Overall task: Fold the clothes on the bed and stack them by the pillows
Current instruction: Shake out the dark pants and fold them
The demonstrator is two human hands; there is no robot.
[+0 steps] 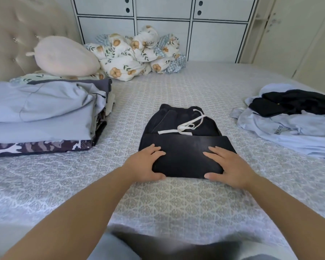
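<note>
Presently, mid-bed: black drawstring shorts (182,145), half folded, gripped at near corners by left hand (145,164) and right hand (227,166); folded stack (43,117) sat by pillows; unfolded heap (293,117) remained.

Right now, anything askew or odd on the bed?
Mostly tidy. The white drawstring lies loose across the black shorts rather than tucked in. At the right edge, a pale blue and black heap is still crumpled and unfolded.

White panelled wardrobe (163,21), tufted headboard (13,40)
</note>
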